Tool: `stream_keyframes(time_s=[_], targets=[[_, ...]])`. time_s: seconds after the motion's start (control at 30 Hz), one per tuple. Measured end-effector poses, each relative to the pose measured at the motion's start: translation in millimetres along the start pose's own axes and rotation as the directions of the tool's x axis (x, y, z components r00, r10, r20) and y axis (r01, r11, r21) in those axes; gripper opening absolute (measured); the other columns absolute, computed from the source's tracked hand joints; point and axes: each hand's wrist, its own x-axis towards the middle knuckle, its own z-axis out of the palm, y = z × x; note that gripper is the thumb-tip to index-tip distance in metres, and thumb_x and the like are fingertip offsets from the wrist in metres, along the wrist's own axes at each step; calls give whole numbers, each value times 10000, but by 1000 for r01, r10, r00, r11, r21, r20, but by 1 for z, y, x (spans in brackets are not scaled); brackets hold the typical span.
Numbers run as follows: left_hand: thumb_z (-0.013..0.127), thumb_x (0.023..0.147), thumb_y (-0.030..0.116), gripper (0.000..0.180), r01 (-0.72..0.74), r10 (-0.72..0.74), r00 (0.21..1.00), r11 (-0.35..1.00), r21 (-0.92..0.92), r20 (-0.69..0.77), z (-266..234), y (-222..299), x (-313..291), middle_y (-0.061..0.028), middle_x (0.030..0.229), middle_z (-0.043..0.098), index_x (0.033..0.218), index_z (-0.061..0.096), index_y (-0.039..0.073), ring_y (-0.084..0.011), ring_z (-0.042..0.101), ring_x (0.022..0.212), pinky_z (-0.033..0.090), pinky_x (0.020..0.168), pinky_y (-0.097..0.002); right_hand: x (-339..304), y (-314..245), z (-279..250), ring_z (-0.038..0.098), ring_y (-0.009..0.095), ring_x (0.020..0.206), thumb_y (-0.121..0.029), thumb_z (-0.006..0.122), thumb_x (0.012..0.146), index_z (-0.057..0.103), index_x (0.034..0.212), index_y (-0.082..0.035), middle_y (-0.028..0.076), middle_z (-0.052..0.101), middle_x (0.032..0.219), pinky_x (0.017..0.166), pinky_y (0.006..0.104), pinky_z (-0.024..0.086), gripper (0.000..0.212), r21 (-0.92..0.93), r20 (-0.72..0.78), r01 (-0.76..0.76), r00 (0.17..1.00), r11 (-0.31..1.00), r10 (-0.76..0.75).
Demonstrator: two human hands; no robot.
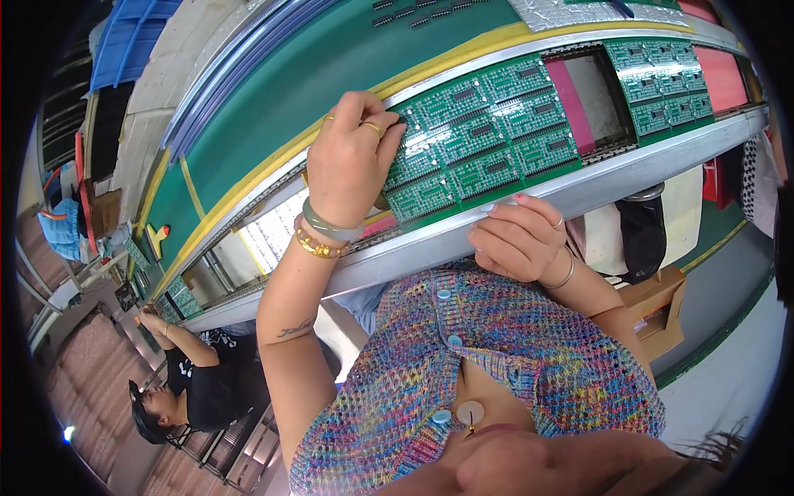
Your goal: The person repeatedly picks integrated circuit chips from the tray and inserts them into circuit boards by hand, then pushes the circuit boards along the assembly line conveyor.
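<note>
A green circuit board panel [484, 132], made of several joined boards with black chips and pin rows, lies between the metal rails of a conveyor. My left hand [351, 153] reaches over the panel's left edge, its fingertips pinched together at the upper left corner. Whatever is between those fingertips is too small or hidden to make out. Beside the near metal rail [463, 215], just below the panel, my right hand [521, 240] has its fingers curled together. The inside of that hand is hidden.
Another circuit board panel [662, 87] lies farther right on the conveyor. Loose black chips [413, 12] lie on the green mat [331, 58] beyond the far rail, near long clear tubes [240, 70]. A co-worker [203, 380] sits at the left. A cardboard box [662, 314] stands at lower right.
</note>
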Motion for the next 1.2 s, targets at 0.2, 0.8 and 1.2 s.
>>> stream_keyframes(time_s=[0.2,0.8,1.2], targets=[[747,728,76,88,14,-14,1000,1000,1,-9,3,2,2,-32,908,579,787,687,49,-215,606,758,507,623,-341,1,0,0,636,132,897,-215,578,838,675,866,-176,-38,658,854,934,328,455,109,5,-1,7,1000,1000,-7],[736,795,108,153,45,-54,978,998,-50,-200,18,-51,78,-73,922,634,938,723,55,-211,639,735,505,692,-303,1,0,3,633,127,887,-200,578,828,672,858,-180,-40,651,847,936,325,459,101,3,-13,4,1000,1000,-4],[769,709,37,136,13,-10,1000,986,-167,20,-17,17,-8,-48,898,606,824,700,62,-215,626,748,507,647,-312,-1,0,2,634,128,895,-204,592,821,669,857,-173,-38,650,856,930,325,462,90,5,-7,9,1000,1000,-9]])
